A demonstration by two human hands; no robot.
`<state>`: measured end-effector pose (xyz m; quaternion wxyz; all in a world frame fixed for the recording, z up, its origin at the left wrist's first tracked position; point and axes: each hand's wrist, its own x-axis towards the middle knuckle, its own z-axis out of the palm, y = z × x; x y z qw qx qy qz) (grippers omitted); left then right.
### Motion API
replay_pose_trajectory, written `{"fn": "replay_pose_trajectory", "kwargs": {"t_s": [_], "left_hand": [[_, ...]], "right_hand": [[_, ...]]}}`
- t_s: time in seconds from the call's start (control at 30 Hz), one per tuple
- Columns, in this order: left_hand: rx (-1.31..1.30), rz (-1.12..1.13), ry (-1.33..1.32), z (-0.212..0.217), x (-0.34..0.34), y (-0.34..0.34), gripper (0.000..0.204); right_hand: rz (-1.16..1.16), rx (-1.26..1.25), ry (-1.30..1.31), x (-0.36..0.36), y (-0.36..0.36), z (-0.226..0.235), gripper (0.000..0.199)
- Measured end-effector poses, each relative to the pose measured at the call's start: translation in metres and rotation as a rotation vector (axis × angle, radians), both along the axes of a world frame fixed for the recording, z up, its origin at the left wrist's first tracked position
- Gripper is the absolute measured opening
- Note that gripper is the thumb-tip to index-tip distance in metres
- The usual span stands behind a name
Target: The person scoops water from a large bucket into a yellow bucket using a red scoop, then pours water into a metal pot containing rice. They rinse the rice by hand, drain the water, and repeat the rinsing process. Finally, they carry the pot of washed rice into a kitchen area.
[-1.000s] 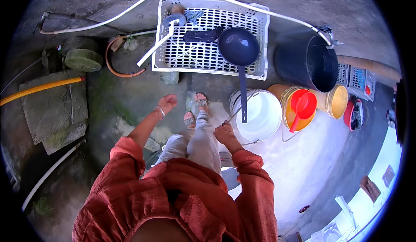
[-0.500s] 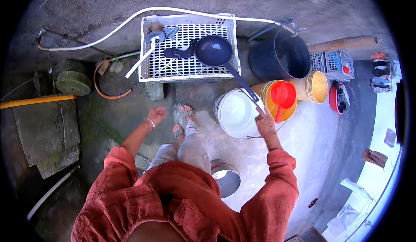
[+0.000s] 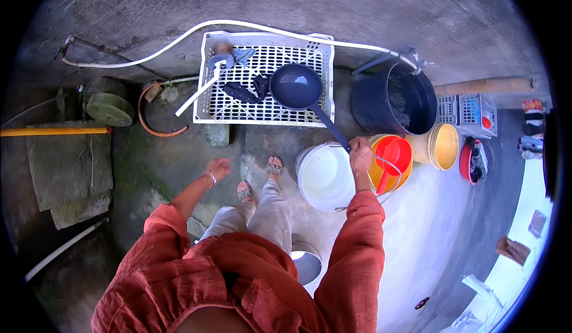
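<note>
A dark frying pan (image 3: pixel 296 87) lies on, or just over, the right part of a white slatted crate (image 3: pixel 205 113), its long handle slanting down to the right. My right hand (image 3: pixel 360 154) is closed around the handle's near end, above the gap between a white bucket (image 3: pixel 325 178) and a yellow bucket (image 3: pixel 374 181). My left hand (image 3: pixel 219 169), with a bracelet at the wrist, hangs over the floor in front of the crate. It holds nothing that I can see, and its fingers are loosely apart. Beside the pan is a crumpled black cloth (image 3: pixel 245 89).
A red dipper (image 3: pixel 393 157) sits in the yellow bucket. Behind it stands a big dark tub (image 3: pixel 411 100) under a tap. A white hose (image 3: pixel 205 25) arches over the crate. At left are a yellow pole (image 3: pixel 56 131) and stone slabs (image 3: pixel 71 172).
My right hand has shifted farther up the pan's handle and a little left, its grip now closer around it. The view has shifted slightly; the pan stays at the crate.
</note>
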<state>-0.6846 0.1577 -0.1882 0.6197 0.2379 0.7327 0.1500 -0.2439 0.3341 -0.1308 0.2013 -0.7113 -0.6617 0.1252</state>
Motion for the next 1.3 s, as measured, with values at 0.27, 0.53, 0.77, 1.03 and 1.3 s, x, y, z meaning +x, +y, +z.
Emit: {"fn": "replay_pose_trajectory", "kwargs": {"t_s": [0.27,0.53,0.77,1.03,1.3], "left_hand": [[0.081,0.127,-0.05,-0.008,0.042,0.047,0.04],[0.155,0.047,0.008,-0.025,0.054,0.074,0.035],[0.13,0.091,-0.056,-0.036,0.047,0.094,0.033],[0.209,0.021,0.028,-0.045,0.055,0.103,0.031],[0.123,-0.04,-0.039,-0.022,0.068,0.119,0.036]], "right_hand": [[0.154,-0.616,-0.281,-0.05,0.063,-0.026,0.065],[0.263,-0.951,0.207,-0.064,0.071,-0.045,0.027],[-0.094,-1.282,1.315,-0.122,0.054,-0.009,0.012],[0.046,-0.804,0.826,-0.145,0.02,-0.025,0.013],[0.11,-0.427,0.092,-0.093,0.006,-0.022,0.026]]}}
